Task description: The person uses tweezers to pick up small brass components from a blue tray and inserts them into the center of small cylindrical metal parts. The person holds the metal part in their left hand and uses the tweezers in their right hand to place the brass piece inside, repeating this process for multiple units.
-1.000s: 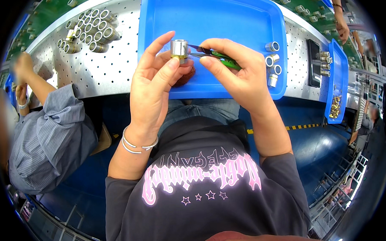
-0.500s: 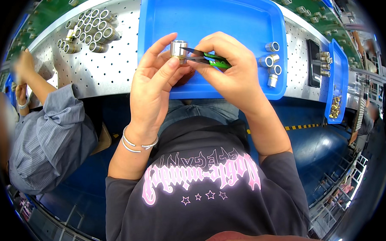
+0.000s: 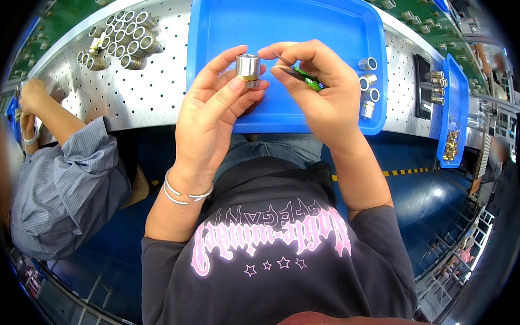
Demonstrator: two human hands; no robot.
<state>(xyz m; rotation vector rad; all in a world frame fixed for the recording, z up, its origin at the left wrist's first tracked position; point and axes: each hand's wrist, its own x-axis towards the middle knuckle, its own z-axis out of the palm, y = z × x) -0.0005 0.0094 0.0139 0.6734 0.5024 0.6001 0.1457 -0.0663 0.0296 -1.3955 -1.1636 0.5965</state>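
Observation:
Between the thumb and fingers of my left hand (image 3: 209,110) stands a shiny metal sleeve (image 3: 247,66), its open end up and a brass-coloured band low on its side. My right hand (image 3: 329,97) is closed round pointed tweezers (image 3: 310,80), black at the tips with green grips. The tips lie apart from the sleeve, to its right. My right index fingertip comes close to the sleeve's rim; whether it touches, I cannot tell. Both hands are above a blue tray (image 3: 289,15), where several metal sleeves (image 3: 370,94) sit along the right side.
Many metal sleeves (image 3: 131,35) stand grouped on the perforated metal table (image 3: 168,80) at left. A dark phone (image 3: 423,85) lies right of the tray, near a smaller blue bin (image 3: 456,115) with small brass parts (image 3: 451,145). A co-worker's striped sleeve (image 3: 88,151) is at left.
My right hand has moved right, drawing the tweezers away from the sleeve. My left hand, with the sleeve, has shifted slightly right. The co-worker's hand at left has moved a little.

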